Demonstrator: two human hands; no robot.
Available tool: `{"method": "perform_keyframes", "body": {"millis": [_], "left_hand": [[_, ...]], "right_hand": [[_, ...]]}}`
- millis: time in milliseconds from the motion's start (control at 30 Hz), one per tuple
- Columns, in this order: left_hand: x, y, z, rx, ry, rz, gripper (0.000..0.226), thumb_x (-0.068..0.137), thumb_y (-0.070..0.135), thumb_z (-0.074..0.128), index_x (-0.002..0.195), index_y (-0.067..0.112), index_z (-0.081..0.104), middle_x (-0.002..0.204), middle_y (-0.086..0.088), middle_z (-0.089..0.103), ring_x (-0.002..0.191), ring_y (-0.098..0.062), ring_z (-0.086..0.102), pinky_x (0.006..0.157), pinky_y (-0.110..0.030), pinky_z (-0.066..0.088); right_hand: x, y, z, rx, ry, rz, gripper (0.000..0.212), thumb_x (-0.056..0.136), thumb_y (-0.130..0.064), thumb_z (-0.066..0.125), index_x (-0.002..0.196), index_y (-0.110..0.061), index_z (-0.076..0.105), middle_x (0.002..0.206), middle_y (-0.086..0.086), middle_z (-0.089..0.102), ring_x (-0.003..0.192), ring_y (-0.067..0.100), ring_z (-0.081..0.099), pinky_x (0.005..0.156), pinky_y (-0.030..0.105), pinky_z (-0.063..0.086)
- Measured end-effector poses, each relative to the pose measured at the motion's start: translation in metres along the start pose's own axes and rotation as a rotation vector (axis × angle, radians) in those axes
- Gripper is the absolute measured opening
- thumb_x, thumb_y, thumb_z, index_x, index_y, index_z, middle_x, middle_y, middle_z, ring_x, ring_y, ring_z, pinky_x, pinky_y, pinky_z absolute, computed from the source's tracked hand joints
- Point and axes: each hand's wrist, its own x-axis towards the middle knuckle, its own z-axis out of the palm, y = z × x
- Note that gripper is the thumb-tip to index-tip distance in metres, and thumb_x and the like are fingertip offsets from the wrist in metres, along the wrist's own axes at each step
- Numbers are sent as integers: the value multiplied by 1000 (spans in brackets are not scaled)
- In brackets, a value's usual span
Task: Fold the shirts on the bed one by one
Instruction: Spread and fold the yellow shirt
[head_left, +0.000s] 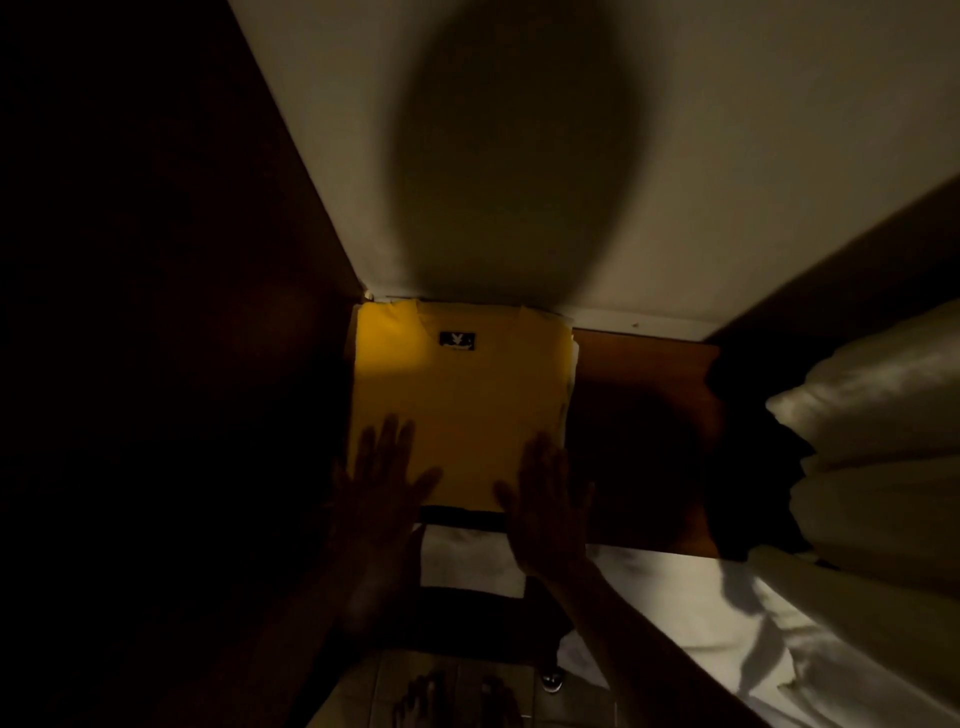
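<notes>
The left hand (382, 470) lies flat with fingers spread on the near left corner of the folded yellow shirt (457, 400), grasping nothing, likely smoothing it. The right hand (545, 493) presses the shirt's near right corner the same way. Right of the shirt, pillows (872, 431) sit stacked. Left of it, darkness hides everything.

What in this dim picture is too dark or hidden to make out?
Head view:
- Yellow shirt's near edge: covered by the left hand and right hand.
- Garments beneath it: only pale edges show.
- Left side: lost in darkness.
- Feet: cut off by the bottom edge.
- Label: too small to read.
</notes>
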Motion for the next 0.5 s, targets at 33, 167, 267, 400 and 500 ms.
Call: {"method": "perform_keyframes", "body": {"millis": [33, 167, 267, 400, 500], "left_hand": [[0, -2, -2, -4, -6, -19, 78, 99, 65, 23, 153, 31, -22, 159, 6, -31, 150, -18, -20, 120, -51, -7], [-9, -13, -9, -286, 7, -117, 66, 103, 51, 33, 157, 15, 21, 165, -13, 11, 151, -35, 13, 121, -56, 18], [-24, -13, -31, -344, -14, -121, 44, 105, 40, 40, 137, 11, 51, 144, -16, 46, 131, -36, 46, 108, -49, 40], [-55, 12, -85, -402, 141, -10, 73, 101, 46, -6, 145, 28, 50, 153, -5, 43, 140, -26, 42, 113, -40, 37], [-81, 38, -155, -279, 106, 28, 58, 104, 53, 28, 150, 20, 40, 157, -5, 37, 141, -28, 37, 113, -40, 33]], "right_hand": [[1, 4, -3, -10, -25, -4, 75, 92, -66, 4, 146, -29, -34, 153, -8, -39, 147, 16, -26, 116, 57, -19], [0, 9, -15, -35, -84, 21, 75, 99, -62, 11, 153, -23, -22, 162, 1, -26, 149, 21, -21, 116, 59, -17], [-9, 1, -30, -20, -102, 72, 70, 102, -57, 13, 157, -20, -11, 165, 3, -16, 151, 25, -17, 118, 59, -10], [-38, -27, -76, -38, -76, 30, 64, 105, -51, 15, 159, -22, -2, 166, 2, -12, 151, 25, -15, 118, 59, -5], [-65, -53, -147, -132, -56, -28, 57, 107, -41, 20, 159, -22, 7, 166, 8, -5, 152, 32, -7, 120, 60, 2]]}}
